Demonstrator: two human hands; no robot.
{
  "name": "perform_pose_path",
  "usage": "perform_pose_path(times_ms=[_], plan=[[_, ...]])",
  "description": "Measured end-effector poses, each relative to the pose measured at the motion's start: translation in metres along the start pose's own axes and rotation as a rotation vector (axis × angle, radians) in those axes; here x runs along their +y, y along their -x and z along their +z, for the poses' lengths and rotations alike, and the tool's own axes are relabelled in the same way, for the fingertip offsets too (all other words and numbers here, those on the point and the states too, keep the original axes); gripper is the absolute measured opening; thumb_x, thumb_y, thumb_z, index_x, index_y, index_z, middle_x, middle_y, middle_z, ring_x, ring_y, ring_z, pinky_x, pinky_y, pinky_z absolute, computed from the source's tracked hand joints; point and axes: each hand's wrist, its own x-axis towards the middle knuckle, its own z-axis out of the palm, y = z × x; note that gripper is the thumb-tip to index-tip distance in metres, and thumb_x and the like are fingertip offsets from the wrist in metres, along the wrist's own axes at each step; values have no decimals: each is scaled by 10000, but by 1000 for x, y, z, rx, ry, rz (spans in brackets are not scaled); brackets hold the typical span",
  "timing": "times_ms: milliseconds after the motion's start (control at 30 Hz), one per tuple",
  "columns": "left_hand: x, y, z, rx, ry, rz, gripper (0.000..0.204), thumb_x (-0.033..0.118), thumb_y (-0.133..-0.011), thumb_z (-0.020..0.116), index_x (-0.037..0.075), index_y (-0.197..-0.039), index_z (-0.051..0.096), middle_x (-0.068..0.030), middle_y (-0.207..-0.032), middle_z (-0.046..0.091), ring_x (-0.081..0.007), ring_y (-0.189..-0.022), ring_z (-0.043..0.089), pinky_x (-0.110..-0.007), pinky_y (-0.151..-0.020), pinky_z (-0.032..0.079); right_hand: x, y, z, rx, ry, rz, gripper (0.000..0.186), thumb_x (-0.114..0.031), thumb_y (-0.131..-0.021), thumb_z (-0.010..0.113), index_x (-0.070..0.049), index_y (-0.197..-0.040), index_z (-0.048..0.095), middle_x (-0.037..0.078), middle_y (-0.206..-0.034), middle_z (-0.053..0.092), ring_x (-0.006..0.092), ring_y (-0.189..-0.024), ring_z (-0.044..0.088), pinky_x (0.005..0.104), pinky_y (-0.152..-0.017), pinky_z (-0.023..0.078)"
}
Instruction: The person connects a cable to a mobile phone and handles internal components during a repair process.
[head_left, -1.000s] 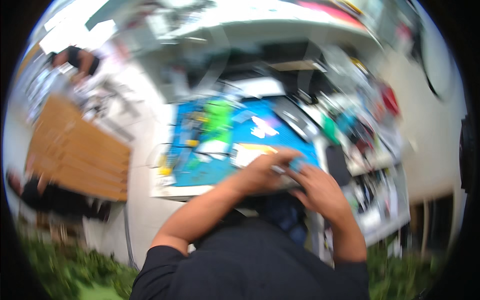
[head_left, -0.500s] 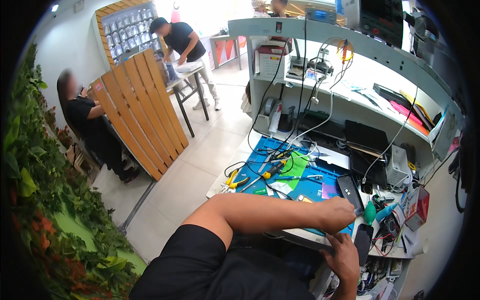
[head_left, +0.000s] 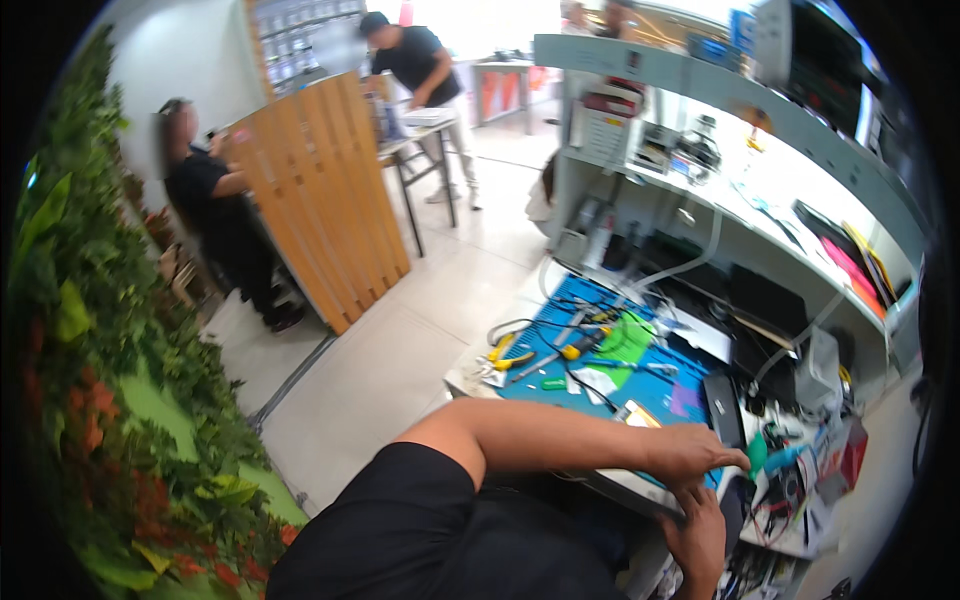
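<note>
My left hand (head_left: pixel 700 452) reaches across the near right part of the bench, palm down, with a finger stretched out. Its fingertips come close to a green rubber bulb blower (head_left: pixel 757 455); whether they touch it I cannot tell. Just below, my right hand (head_left: pixel 695 530) has its fingers extended up to the underside of the left hand, and nothing shows in it. The space between the hands is partly hidden. Beyond my left wrist lie a dark phone-like slab (head_left: pixel 722 410) and a small gold-and-white piece (head_left: pixel 637 415) on the blue work mat (head_left: pixel 545 350).
Yellow-handled pliers (head_left: pixel 508 352), a screwdriver (head_left: pixel 580 347), a green sheet (head_left: pixel 628 340) and loose cables lie on the mat. Clutter and a red box (head_left: pixel 848 450) crowd the right end. A shelf (head_left: pixel 735 205) rises behind. Two people stand near a slatted wooden panel (head_left: pixel 325 190).
The whole view has shifted, so the bench sits further right and slightly lower. My left hand was curled before; now a finger stretches toward the green blower. The right hand stays beneath it.
</note>
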Motion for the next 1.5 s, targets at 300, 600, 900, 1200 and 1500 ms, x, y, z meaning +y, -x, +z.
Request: perform_pose_path(times_ms=[300,600,900,1200,1500], plan=[[-36,52,31,708,743,-391,256,239,-1083,775,41,-1237,723,-124,-1044,752,-259,-901,767,-411,-808,608,0,-4,-3,53,36,2,404,-184,-964,847,-69,-1336,741,197,-1291,735,430,-1208,683,515,-1031,550],[-62,112,-72,1024,510,-543,895,54,-1073,789,32,-1765,223,-121,-1139,772,-188,-990,793,-328,-864,682,-6,-15,47,395,-111,107,182,-59,-876,875,-26,-1018,766,120,-1069,771,326,-1071,702,468,-941,519],[-92,73,-34,601,162,-492,968,17,-1031,810,159,-1797,236,-112,-1062,772,-202,-934,817,-355,-843,672,-11,-26,54,416,-167,50,237,-62,-846,921,-25,-1046,799,98,-1093,809,311,-1043,724,441,-922,531],[-95,74,-25,580,155,-512,960,18,-1023,817,145,-1788,251,-126,-1075,785,-223,-908,827,-367,-822,676,-5,-23,53,396,-194,41,249,-85,-852,929,-26,-1058,802,93,-1109,808,305,-1050,716,442,-931,526],[-93,72,-26,655,387,-521,964,-27,-1047,784,149,-1795,203,-93,-1108,746,-169,-969,789,-346,-909,699,-4,-22,54,409,-216,49,268,-102,-896,890,6,-1105,761,129,-1138,759,342,-1058,682,453,-939,529]])
